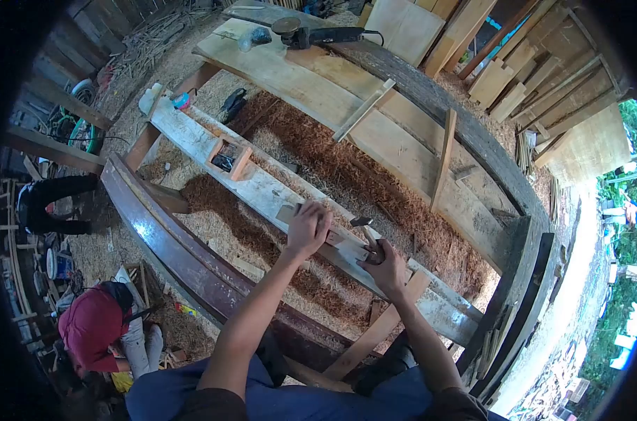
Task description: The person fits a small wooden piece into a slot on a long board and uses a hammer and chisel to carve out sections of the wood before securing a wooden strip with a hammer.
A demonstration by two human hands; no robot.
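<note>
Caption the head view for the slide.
Left hand on a wood piece atop a long plank, right hand gripping a hammer.

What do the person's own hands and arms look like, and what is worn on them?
Both the left hand and right hand are bare, without gloves. No watch shows. Dark sleeves end high, leaving the forearms uncovered.

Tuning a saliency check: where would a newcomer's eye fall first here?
Likely the two hands mid-frame: the right hand holds a hammer-like tool, the left hand is on a wood piece over the long pale plank. Next, the person in red, lower left, and the corded power tool, top.
</note>
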